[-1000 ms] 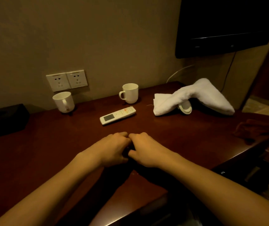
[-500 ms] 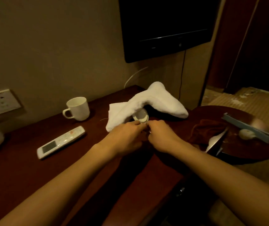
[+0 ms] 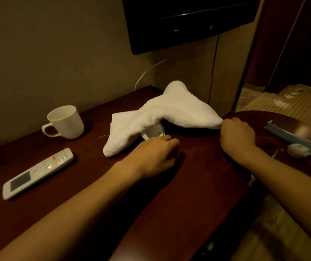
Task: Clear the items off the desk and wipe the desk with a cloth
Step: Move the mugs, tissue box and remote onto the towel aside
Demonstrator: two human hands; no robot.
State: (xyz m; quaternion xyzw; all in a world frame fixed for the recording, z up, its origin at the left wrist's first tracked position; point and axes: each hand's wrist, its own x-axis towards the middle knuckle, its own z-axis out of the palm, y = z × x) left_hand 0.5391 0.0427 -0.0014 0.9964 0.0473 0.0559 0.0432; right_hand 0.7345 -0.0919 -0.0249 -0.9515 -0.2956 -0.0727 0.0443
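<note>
Two bare hands worked at a white towel (image 3: 162,117) on a dark wooden desk (image 3: 188,185).

The right hand (image 3: 237,137), curled into a fist, pinched the towel's corner at about 3 o'clock of the cloth; the left hand (image 3: 154,157) lay loosely curled, palm down, at its 6 o'clock edge, fingertips just beside a round white lid (image 3: 153,131) half hidden beneath the folds, and whether it held anything could not be told. The towel was thick, nubby terry, humped to a peak at the rear. At 9 o'clock stood a glossy white mug (image 3: 65,122); a flat white remote (image 3: 37,173) lay at 8 o'clock.
</note>
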